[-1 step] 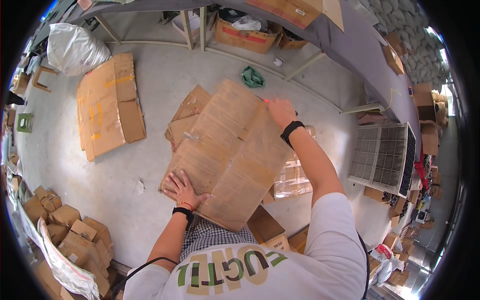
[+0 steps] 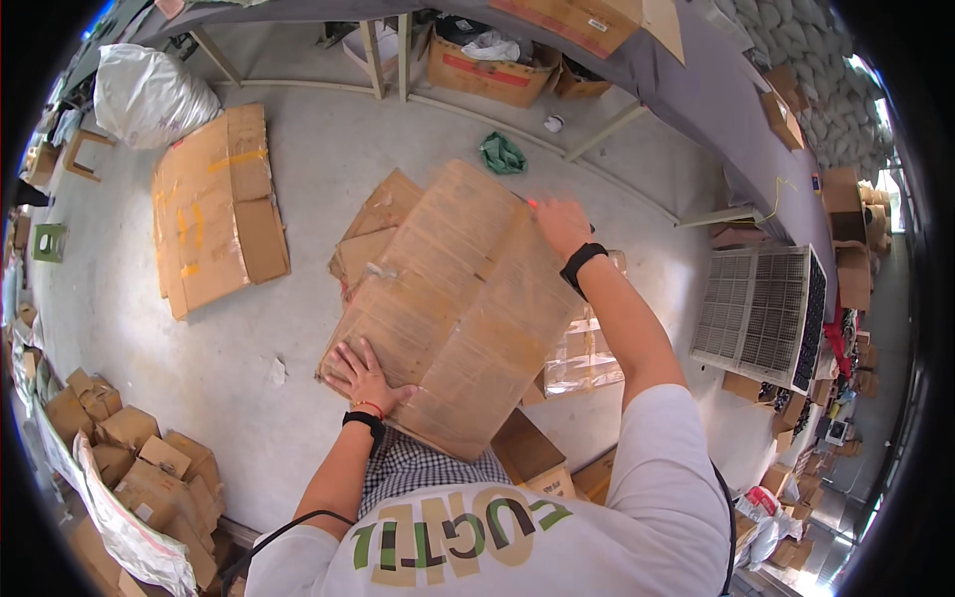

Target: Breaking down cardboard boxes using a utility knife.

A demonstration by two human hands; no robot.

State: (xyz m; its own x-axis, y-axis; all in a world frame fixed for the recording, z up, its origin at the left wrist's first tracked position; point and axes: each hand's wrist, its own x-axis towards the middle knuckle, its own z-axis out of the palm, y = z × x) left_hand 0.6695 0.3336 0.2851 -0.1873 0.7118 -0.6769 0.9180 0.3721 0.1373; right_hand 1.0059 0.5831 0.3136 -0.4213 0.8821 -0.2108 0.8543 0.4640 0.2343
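A large brown cardboard box [image 2: 468, 298], flattened and partly covered in clear tape, lies tilted in front of me, its near end by my checked clothing. My left hand [image 2: 363, 378] is spread open, pressing on its near left part. At its far right edge, my right hand [image 2: 565, 227] is closed and a little blurred. It grips a small tool [image 2: 533, 203], red at one end with a dark end by the wrist; its exact kind is unclear. More flattened cardboard [image 2: 378, 214] sticks out beneath the box's left side.
Flattened cardboard [image 2: 224, 214] lies on the floor at left, near a white sack [image 2: 149, 97]. A taped box [image 2: 587, 353] and an open box [image 2: 527, 448] stand right of me. Crumpled boxes [image 2: 159, 468] fill the lower left. A green bag [image 2: 503, 153] and a wire-mesh crate [image 2: 753, 313] are farther off.
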